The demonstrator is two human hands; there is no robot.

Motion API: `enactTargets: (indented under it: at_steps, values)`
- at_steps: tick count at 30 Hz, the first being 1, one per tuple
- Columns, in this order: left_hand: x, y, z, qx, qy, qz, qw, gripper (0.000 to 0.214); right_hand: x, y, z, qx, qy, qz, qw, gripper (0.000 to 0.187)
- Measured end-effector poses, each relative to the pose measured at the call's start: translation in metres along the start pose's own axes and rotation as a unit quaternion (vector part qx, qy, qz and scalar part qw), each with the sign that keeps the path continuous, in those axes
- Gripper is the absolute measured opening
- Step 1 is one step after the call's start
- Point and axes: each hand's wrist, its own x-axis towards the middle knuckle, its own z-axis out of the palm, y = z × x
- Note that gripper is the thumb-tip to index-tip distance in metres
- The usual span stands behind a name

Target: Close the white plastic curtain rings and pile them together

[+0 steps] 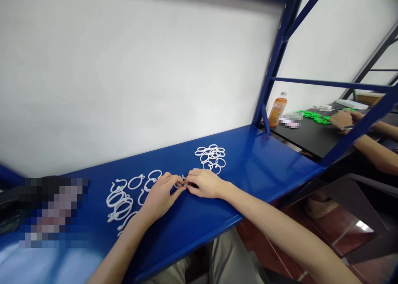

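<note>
My left hand (161,195) and my right hand (205,182) meet at the middle of a blue metal shelf (264,159). Both pinch one small white plastic ring (182,184) between their fingertips. Left of my hands lies a loose spread of white rings with small tabs (122,199). Just behind my right hand sits a tighter cluster of white rings (212,156).
A white wall panel rises behind the shelf. A blue frame post (273,64) stands at the right. Beyond it, on a black table (307,137), are an orange drink bottle (277,108), green pieces (314,117) and another person's hand (342,119). A blurred patch covers the shelf's left end.
</note>
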Motion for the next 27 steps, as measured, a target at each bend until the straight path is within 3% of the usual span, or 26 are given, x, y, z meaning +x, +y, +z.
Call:
enactTargets:
  at_steps: [12, 17, 22, 27]
  values:
    - [0.001, 0.000, 0.001, 0.015, 0.032, 0.023, 0.999, 0.018, -0.001, 0.003, 0.000, -0.025, 0.014, 0.002, 1.000, 0.011]
    - [0.003, -0.008, 0.001, 0.021, 0.141, -0.103, 0.984, 0.031, 0.000, 0.007, 0.003, -0.056, 0.039, -0.014, 0.998, 0.016]
    - [0.004, -0.010, -0.002, -0.099, 0.083, -0.180, 0.975, 0.032, -0.002, -0.001, -0.001, -0.043, 0.059, -0.023, 0.997, 0.019]
    - [0.005, -0.004, -0.005, -0.223, 0.082, -0.196, 0.951, 0.038, -0.002, -0.005, 0.002, 0.108, 0.123, 0.020, 0.986, 0.023]
